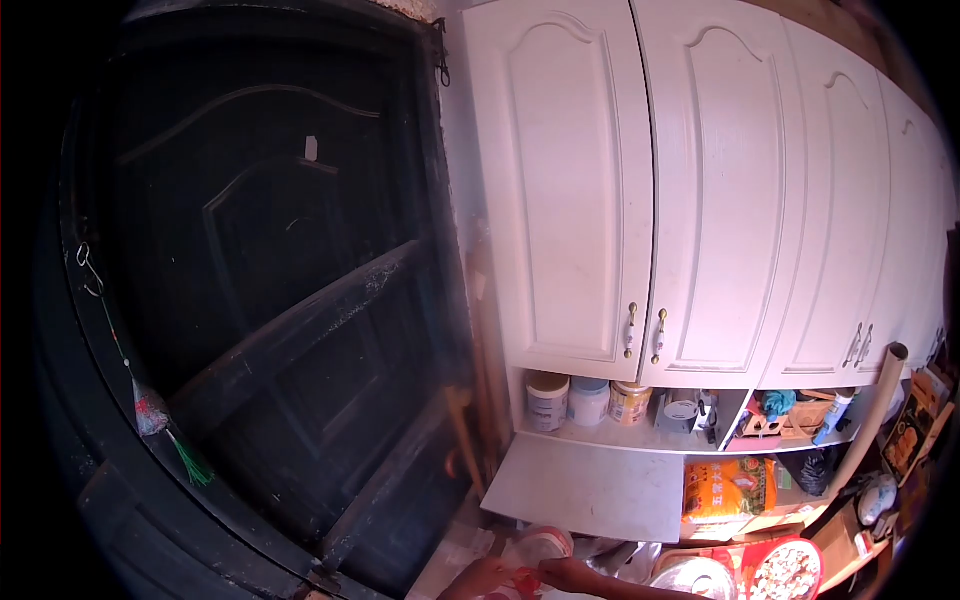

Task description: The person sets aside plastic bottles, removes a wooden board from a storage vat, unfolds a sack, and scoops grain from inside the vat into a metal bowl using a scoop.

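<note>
At the bottom edge, my left hand (482, 577) is at the near side of a round white container (545, 545) with a reddish rim. My right hand (568, 574) is just right of it, with its fingers bent together by a small red piece (525, 580) between the hands. Whether the red piece belongs to the container cannot be made out. The fingers of my left hand are dark and partly cut off by the frame edge. To the right are a round silvery lid (692, 578) and a red-rimmed tray of small pale pieces (787, 572).
White cabinets (570, 200) hang above a shelf with several jars (547, 400). Beneath is a flat white panel (590, 485) beside an orange bag (722, 488). A dark door (270, 250) stands left. A long tube (870, 420) leans at the right.
</note>
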The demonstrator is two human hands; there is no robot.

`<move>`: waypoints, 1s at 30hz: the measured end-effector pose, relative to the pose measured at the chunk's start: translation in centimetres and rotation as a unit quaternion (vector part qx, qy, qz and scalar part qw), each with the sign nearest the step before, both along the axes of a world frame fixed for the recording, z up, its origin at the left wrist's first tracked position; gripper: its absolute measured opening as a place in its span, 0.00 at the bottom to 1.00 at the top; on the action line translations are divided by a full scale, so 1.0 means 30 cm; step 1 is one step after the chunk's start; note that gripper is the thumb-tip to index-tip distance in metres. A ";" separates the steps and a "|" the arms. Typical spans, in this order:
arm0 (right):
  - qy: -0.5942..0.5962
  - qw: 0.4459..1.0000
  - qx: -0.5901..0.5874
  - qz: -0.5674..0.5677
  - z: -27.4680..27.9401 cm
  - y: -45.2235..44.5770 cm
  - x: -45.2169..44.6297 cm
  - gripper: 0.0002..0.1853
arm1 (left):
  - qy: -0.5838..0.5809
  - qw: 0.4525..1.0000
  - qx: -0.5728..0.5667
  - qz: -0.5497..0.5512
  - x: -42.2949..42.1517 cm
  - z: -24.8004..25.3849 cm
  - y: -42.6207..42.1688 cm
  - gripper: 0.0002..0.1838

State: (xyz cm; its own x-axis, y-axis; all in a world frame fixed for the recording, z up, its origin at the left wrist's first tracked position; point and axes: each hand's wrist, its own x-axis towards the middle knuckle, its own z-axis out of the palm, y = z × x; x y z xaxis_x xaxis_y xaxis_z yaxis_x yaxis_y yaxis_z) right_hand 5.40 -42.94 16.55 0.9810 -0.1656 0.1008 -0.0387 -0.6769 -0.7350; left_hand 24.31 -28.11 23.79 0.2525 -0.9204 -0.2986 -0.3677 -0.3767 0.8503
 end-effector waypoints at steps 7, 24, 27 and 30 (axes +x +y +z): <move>-0.177 0.982 -0.023 -0.053 0.331 0.007 0.067 0.10 | 0.025 0.991 -0.101 0.084 -0.015 0.158 0.011 0.15; -0.052 0.986 0.117 -0.102 0.499 -0.126 0.098 0.12 | 0.242 0.896 -0.225 0.298 -0.075 0.329 -0.079 0.10; -0.044 0.982 0.138 -0.120 0.529 -0.135 0.069 0.14 | 0.270 0.879 -0.243 0.310 -0.083 0.324 -0.096 0.10; -0.076 0.980 0.144 -0.114 0.515 -0.165 0.053 0.13 | 0.235 0.891 -0.238 0.308 -0.106 0.338 -0.111 0.08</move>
State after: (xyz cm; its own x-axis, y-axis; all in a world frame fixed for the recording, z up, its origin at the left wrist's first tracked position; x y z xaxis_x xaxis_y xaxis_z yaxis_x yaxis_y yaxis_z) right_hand 7.00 -47.89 31.99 0.8924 -0.4221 0.1595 -0.0403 -0.4266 -0.9036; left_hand 21.14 -31.43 33.93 0.7033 -0.7011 -0.1177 0.2228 0.0602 0.9730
